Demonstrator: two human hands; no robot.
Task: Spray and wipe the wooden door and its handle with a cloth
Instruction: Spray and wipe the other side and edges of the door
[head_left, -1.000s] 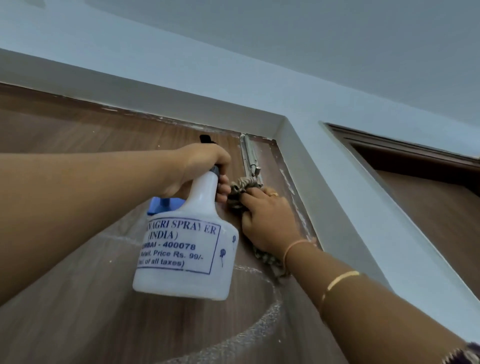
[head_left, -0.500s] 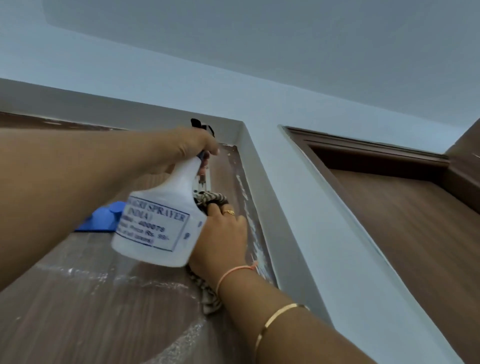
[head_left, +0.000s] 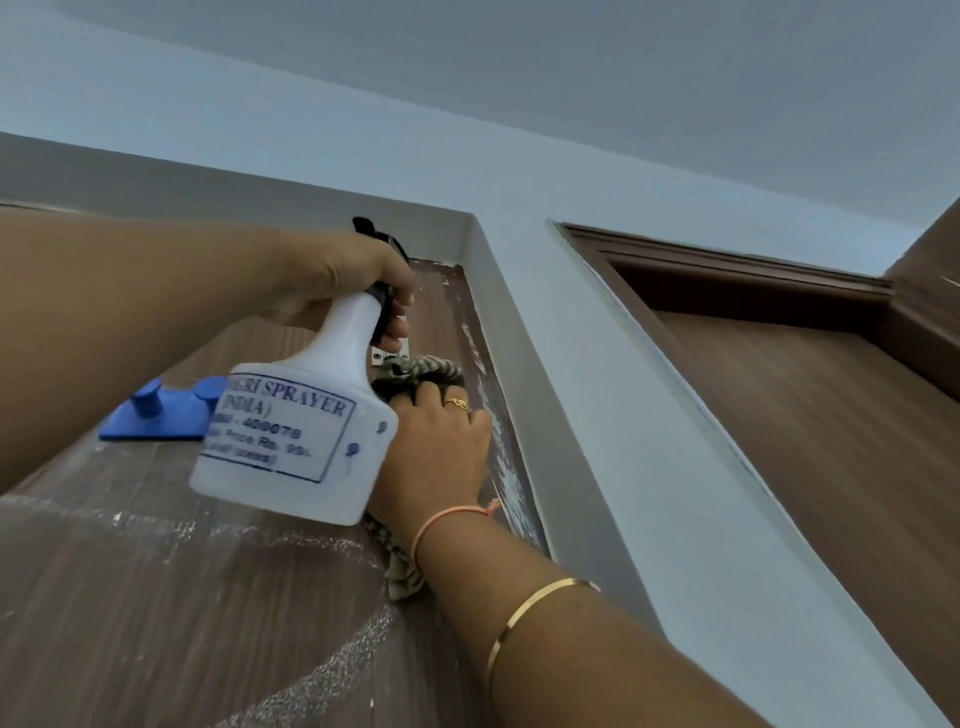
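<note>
I look up at the top right corner of the wooden door (head_left: 156, 597). My left hand (head_left: 358, 275) grips the neck and trigger of a white spray bottle (head_left: 296, 436) with a black nozzle, held up close to the door. My right hand (head_left: 436, 447) presses a patterned brown cloth (head_left: 421, 371) against the door just below a metal bolt latch (head_left: 382, 356), which is mostly hidden behind my left fingers. A tail of the cloth hangs under my right wrist. The door handle is out of view.
A blue double hook (head_left: 156, 410) is stuck on the door left of the bottle. White smears run down the door's right edge (head_left: 498, 447). The grey-white frame (head_left: 571, 415) and wall stand to the right, then a second wooden door (head_left: 831, 441).
The view has swung left and up over the second. My right hand with the cloth slid a little up toward the latch; my left hand keeps the bottle raised.
</note>
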